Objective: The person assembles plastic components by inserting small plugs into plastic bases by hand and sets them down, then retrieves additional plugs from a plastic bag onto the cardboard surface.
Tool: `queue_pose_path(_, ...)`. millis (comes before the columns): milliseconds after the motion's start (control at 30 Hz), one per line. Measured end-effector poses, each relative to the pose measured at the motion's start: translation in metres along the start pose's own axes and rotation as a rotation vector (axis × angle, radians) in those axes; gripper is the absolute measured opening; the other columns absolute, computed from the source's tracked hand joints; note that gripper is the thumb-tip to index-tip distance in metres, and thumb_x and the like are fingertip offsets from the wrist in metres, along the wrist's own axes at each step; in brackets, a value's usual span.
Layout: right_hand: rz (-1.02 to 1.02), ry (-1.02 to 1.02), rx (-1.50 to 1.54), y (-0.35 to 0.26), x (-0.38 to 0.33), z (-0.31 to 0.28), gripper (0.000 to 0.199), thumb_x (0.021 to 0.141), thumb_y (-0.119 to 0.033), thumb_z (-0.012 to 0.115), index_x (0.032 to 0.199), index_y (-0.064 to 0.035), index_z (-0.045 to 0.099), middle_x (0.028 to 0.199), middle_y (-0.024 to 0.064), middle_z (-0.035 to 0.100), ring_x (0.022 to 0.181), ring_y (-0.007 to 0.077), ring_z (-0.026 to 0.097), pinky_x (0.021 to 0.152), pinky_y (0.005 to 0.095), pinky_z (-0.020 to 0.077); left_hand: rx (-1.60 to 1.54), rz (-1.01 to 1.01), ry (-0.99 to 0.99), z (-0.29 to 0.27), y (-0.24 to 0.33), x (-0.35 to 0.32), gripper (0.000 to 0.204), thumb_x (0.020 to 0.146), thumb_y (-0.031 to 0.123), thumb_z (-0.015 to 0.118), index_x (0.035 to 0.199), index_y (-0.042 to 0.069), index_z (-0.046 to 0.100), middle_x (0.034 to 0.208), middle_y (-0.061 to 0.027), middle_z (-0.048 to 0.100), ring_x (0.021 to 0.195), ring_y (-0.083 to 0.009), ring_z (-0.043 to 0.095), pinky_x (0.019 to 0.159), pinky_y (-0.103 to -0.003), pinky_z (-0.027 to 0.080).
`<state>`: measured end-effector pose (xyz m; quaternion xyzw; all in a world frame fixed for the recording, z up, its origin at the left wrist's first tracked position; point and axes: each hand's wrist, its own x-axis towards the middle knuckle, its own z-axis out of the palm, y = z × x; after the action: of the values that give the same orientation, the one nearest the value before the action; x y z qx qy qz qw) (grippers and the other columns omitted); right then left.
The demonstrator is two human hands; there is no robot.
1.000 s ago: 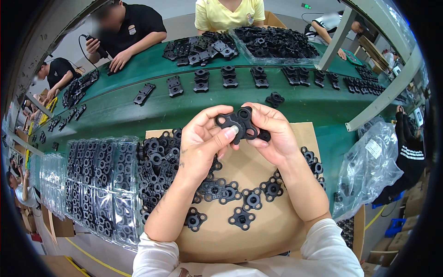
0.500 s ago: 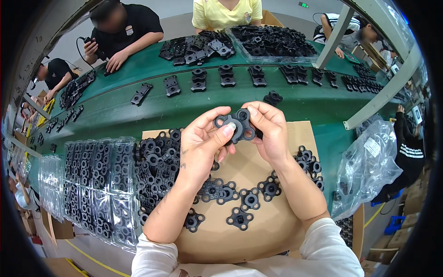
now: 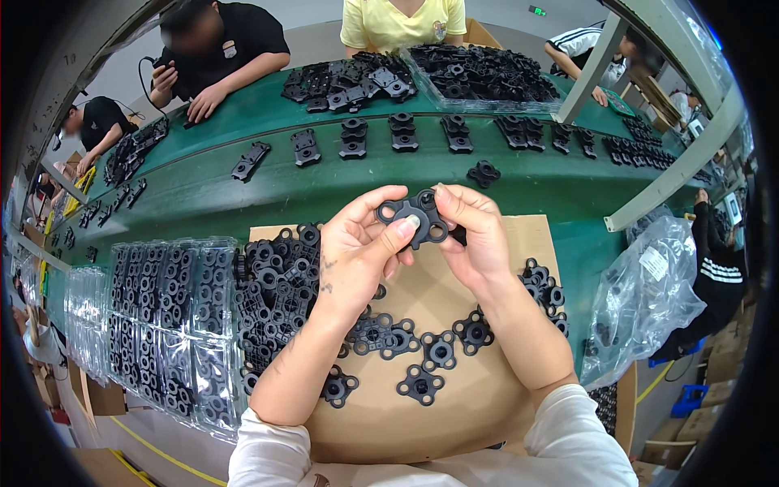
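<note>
Both my hands hold one black plastic part point(image 3: 415, 217) with round holes, raised above a brown cardboard sheet point(image 3: 454, 422). My left hand point(image 3: 361, 247) pinches its left side, thumb on the face. My right hand point(image 3: 475, 231) grips its right side. Several loose black parts point(image 3: 438, 351) lie on the cardboard below my wrists. A heap of the same parts point(image 3: 272, 280) sits at the sheet's left edge.
Clear plastic trays point(image 3: 154, 316) filled with black parts lie at the left. A green conveyor belt point(image 3: 243, 203) beyond carries several black parts point(image 3: 406, 134) in rows. Other people work along its far side. A clear plastic bag point(image 3: 649, 296) sits at the right.
The part has been turned a little in my fingers and my hands have shifted slightly; the view has tilted a bit.
</note>
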<state>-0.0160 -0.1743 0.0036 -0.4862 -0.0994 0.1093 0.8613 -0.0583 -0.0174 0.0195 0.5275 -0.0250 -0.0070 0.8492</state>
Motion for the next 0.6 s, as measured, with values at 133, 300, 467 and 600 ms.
queue_pose_path(133,0.237,-0.022,0.653,0.003,0.004,0.004,0.018,0.094,-0.012,0.053,0.105,0.0013,0.06,0.084,0.0107,0.058,0.065,0.0063,0.046,0.041,0.0159,0.0271,0.034,0.095,0.041,0.0,-0.003,0.003,0.043,0.082,-0.002,0.063,0.123,-0.003,0.048,0.091,-0.0115,0.061,0.058,-0.0115,0.058,0.041,-0.015,0.041)
queue_pose_path(300,0.394,0.452,0.685,-0.008,0.012,0.018,0.023,0.094,-0.013,0.053,0.114,-0.0002,0.054,0.088,0.0119,0.057,0.066,0.0057,0.047,0.037,0.0151,0.0243,0.0,0.143,0.028,-0.009,-0.004,0.006,0.045,0.081,-0.002,0.063,0.123,-0.001,0.048,0.091,-0.011,0.061,0.06,-0.0132,0.059,0.042,-0.015,0.04)
queue_pose_path(467,0.385,0.095,0.72,0.001,0.01,-0.005,0.027,0.096,-0.018,0.051,0.117,-0.0012,0.051,0.088,0.0113,0.058,0.063,0.0045,0.046,0.035,0.0146,0.0226,-0.089,0.108,0.011,0.001,0.006,0.002,0.046,0.079,-0.002,0.063,0.123,0.0,0.048,0.093,-0.0113,0.061,0.058,-0.0138,0.058,0.043,-0.015,0.038)
queue_pose_path(600,0.28,0.023,0.568,-0.001,0.006,-0.001,0.025,0.095,-0.017,0.053,0.116,-0.0013,0.053,0.089,0.0106,0.058,0.06,0.004,0.045,0.035,0.0138,0.0221,0.01,0.078,-0.038,-0.006,0.005,0.002,0.046,0.08,-0.003,0.062,0.123,0.0,0.048,0.093,-0.0119,0.062,0.059,-0.0138,0.059,0.044,-0.014,0.038)
